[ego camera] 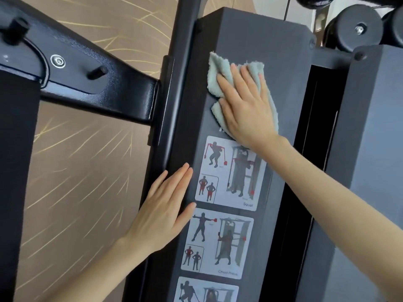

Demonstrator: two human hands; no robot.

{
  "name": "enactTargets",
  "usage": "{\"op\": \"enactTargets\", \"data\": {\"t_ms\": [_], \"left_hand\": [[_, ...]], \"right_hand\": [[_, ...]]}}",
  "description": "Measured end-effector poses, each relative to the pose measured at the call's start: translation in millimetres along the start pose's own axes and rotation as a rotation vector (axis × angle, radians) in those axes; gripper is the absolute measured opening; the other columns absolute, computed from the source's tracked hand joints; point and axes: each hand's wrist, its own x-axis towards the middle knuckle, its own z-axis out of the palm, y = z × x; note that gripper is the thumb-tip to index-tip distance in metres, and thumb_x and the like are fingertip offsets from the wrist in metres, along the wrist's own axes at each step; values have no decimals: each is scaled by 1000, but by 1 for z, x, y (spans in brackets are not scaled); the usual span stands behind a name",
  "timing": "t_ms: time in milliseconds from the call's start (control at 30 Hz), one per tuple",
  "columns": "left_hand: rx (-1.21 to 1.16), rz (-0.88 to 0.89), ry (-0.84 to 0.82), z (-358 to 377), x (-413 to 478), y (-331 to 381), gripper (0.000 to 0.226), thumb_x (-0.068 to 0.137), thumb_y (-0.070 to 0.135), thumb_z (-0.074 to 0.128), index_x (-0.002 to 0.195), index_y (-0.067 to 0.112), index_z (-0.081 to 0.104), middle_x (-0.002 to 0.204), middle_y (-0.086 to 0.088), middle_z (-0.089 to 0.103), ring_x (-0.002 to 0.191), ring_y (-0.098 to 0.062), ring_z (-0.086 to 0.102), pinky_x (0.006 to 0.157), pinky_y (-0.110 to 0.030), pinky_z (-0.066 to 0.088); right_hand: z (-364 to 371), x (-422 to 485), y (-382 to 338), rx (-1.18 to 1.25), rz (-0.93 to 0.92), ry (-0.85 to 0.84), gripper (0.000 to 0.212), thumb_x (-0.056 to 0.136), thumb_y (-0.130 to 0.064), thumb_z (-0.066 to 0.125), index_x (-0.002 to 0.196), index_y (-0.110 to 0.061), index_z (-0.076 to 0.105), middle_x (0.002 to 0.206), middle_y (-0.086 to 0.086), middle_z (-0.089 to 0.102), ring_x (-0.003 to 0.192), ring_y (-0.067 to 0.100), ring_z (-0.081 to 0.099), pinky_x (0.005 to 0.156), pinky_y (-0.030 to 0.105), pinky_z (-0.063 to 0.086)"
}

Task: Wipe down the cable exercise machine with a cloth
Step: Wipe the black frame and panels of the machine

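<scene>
A person's right hand [244,107] presses a pale green cloth [214,68] flat against the grey front panel [257,40] of a cable machine, fingers straight and slightly spread over the fabric, which bunches out past the fingertips and along the right side of the hand. The cloth sits on the upper part of the panel, just above a column of exercise stickers [229,173] labelled "Squat" and "Chest Press". The left hand [165,205] rests lower down on the panel's left edge, fingers straight and close together, holding nothing, its thumb touching the top corner of the second sticker. A black arm [98,83] of the frame runs off to the left, and black rollers [357,29] show at the far right.
</scene>
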Motion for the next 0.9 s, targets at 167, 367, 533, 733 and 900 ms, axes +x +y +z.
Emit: {"op": "enactTargets", "data": {"t_ms": [167, 367, 533, 733, 900], "left_hand": [[0, -12, -29, 6, -21, -1, 61, 104, 47, 23, 149, 6, 30, 155, -4, 26, 145, 5, -10, 120, -22, -1], [-3, -17, -37, 10, -45, 6, 61, 103, 45, 26, 148, 5, 31, 154, -2, 25, 146, 3, -10, 119, -21, -2], [5, -17, -76, 10, -53, 7, 61, 104, 46, 21, 148, 4, 33, 153, -5, 31, 146, -1, -6, 119, -21, -4], [-6, -46, -102, 15, -68, 8, 61, 104, 47, 22, 149, 7, 32, 154, -1, 26, 146, -4, 4, 120, -23, -2], [-29, -64, -139, 23, -85, 7, 61, 105, 47, 23, 151, 7, 28, 157, -4, 26, 147, -1, 1, 121, -27, 4]], "right_hand": [[5, -74, -42, 21, -94, -29, 42, 101, -26, 43, 138, -8, 50, 149, 17, 40, 140, 37, 32, 114, 57, 21], [4, -157, -76, 39, -194, -130, 47, 96, -30, 56, 138, -12, 52, 148, 16, 40, 139, 34, 34, 114, 56, 23], [-3, -99, -48, 3, -99, -84, 43, 100, -30, 41, 138, -11, 52, 145, 18, 44, 137, 37, 37, 113, 57, 24], [11, -56, -65, 34, -54, -31, 37, 100, -22, 43, 130, -7, 58, 145, 19, 44, 138, 38, 35, 116, 56, 18], [14, -125, -99, 54, -186, -143, 41, 98, -26, 45, 132, -5, 55, 148, 18, 41, 141, 35, 31, 116, 56, 19]]}}
